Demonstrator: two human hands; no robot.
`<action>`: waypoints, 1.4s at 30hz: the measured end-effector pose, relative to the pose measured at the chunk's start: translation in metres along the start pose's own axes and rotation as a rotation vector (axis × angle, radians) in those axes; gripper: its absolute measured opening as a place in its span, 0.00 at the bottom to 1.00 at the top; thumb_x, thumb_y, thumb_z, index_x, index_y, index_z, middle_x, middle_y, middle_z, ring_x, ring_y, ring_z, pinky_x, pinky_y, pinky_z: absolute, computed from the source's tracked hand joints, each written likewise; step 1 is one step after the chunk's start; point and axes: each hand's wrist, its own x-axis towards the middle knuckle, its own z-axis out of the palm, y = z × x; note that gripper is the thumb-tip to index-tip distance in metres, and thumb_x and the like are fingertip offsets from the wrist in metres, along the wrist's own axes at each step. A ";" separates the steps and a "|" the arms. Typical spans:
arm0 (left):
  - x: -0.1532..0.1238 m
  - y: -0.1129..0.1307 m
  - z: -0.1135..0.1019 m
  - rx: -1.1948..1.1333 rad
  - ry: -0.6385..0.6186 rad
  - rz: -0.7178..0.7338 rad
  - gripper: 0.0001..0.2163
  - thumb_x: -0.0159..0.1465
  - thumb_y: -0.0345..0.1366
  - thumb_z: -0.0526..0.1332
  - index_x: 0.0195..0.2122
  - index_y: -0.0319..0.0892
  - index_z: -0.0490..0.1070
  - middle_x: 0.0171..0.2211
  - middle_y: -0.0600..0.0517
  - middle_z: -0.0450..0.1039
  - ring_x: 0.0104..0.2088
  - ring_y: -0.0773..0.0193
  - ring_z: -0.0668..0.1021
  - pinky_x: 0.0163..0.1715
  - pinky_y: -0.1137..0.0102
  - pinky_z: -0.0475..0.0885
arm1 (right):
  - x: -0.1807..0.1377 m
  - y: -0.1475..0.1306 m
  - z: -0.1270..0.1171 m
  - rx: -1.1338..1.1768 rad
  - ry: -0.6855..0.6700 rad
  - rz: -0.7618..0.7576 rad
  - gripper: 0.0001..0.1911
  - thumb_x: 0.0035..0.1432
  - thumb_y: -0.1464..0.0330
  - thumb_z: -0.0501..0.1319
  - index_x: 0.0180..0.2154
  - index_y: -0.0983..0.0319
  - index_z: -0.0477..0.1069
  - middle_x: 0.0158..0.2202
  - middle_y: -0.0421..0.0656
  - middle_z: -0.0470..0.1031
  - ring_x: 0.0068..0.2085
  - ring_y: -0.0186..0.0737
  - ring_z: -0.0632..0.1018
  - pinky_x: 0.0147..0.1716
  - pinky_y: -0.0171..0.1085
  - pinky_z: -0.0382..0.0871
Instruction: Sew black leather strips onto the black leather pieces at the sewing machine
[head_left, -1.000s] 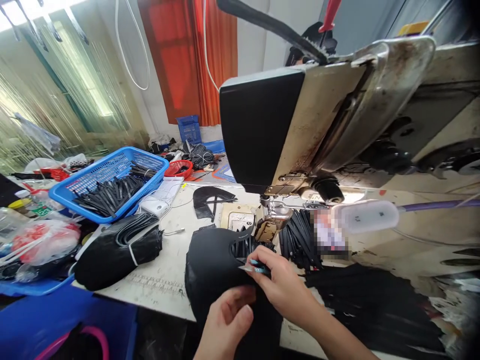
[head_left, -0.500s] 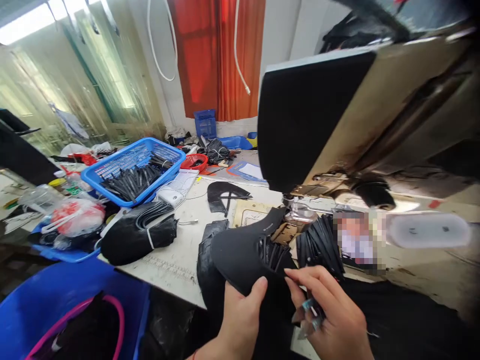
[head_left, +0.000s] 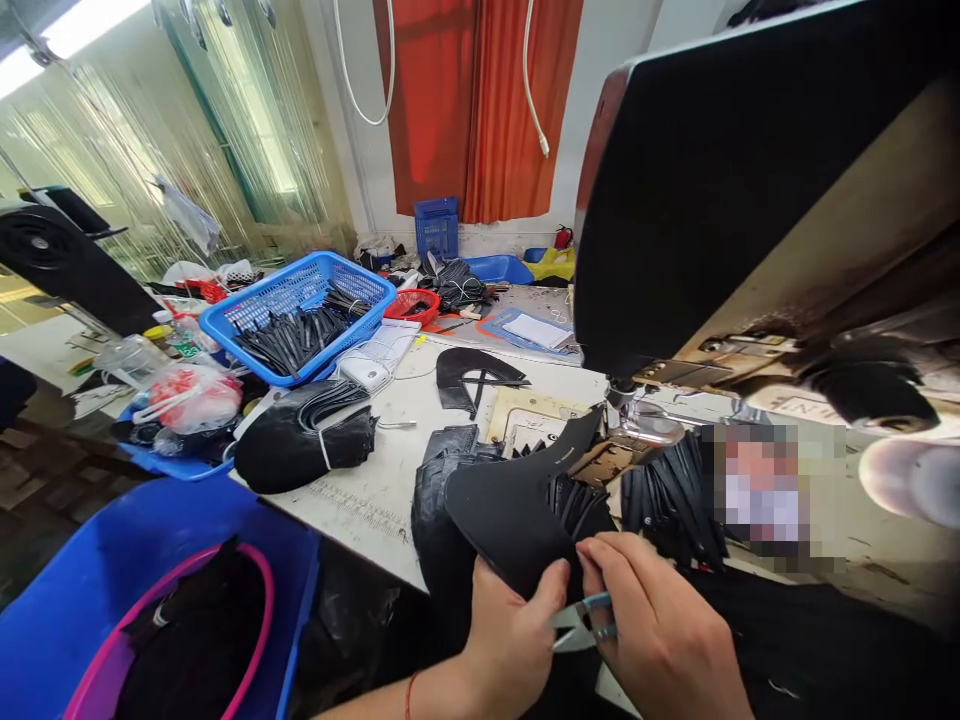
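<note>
My left hand (head_left: 517, 630) grips the lower edge of a black curved fabric piece (head_left: 510, 515), thumb on top and fingers hidden underneath. The piece's upper end reaches toward the sewing machine's needle area (head_left: 626, 400). Close beside it, my right hand (head_left: 656, 620) is closed, its thumb and index finger pinched at the piece's right edge. A pair of small thread snips (head_left: 585, 620) with blue handles is tucked in that same hand, blades pointing left. Black strips (head_left: 574, 505) lie behind the piece, and a stack of shiny black pieces (head_left: 442, 500) lies to its left.
The sewing machine's dark head (head_left: 697, 200) overhangs the right side. A tied bundle of black curved pieces (head_left: 292, 450) lies on the white table (head_left: 390, 500), near a blue basket (head_left: 214, 320) of black strips. A blue tub (head_left: 300, 610) stands below left.
The camera view has shifted, so the table things appear farther right. My hands have drawn closer together, and the snips now point left between them. Both hands still hold the black piece.
</note>
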 end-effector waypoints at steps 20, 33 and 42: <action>0.007 0.000 -0.001 0.077 0.016 0.063 0.13 0.60 0.34 0.64 0.46 0.37 0.77 0.44 0.43 0.80 0.46 0.53 0.80 0.53 0.62 0.72 | 0.001 0.016 -0.005 0.083 -0.053 -0.068 0.20 0.56 0.83 0.55 0.49 0.65 0.69 0.40 0.49 0.74 0.36 0.45 0.69 0.34 0.43 0.61; 0.013 0.005 -0.012 0.236 -0.041 0.125 0.09 0.59 0.32 0.64 0.40 0.38 0.79 0.40 0.45 0.81 0.39 0.55 0.81 0.48 0.63 0.74 | 0.028 0.013 -0.001 0.210 -0.124 -0.077 0.09 0.57 0.80 0.53 0.33 0.64 0.67 0.30 0.46 0.67 0.33 0.43 0.67 0.32 0.41 0.59; 0.019 0.015 -0.012 0.004 0.038 -0.049 0.13 0.55 0.32 0.66 0.42 0.35 0.77 0.42 0.43 0.81 0.43 0.53 0.81 0.48 0.63 0.74 | 0.019 0.035 0.007 0.319 0.043 0.268 0.05 0.60 0.74 0.56 0.33 0.58 0.64 0.30 0.41 0.68 0.30 0.38 0.72 0.31 0.37 0.67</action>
